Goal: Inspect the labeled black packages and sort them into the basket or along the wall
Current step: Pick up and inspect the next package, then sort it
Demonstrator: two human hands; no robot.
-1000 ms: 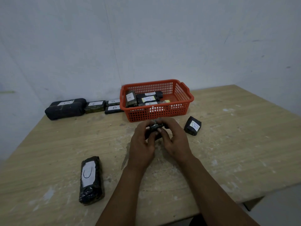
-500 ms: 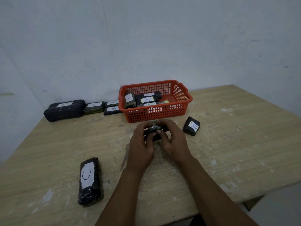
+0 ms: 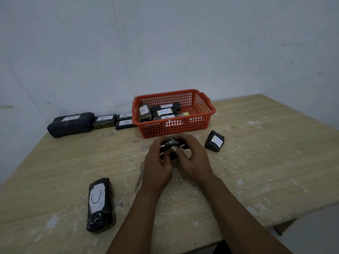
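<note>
Near the middle of the table (image 3: 256, 162), just in front of the orange basket (image 3: 205, 107), the left hand (image 3: 157, 162) and right hand (image 3: 192, 160) both curl their fingers around a small black package (image 3: 171, 143); its label seems to be hidden. Another package marked B (image 3: 214, 141) lies to the right, one marked C (image 3: 100, 202) lies near left, and a row of packages (image 3: 88, 121) lines the far wall (image 3: 165, 43).

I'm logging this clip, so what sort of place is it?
Probably a bare workroom corner set up for sorting: a scuffed wooden table against plain white walls, an orange plastic mesh basket, and lettered black wrapped packages lined along the wall.
</note>
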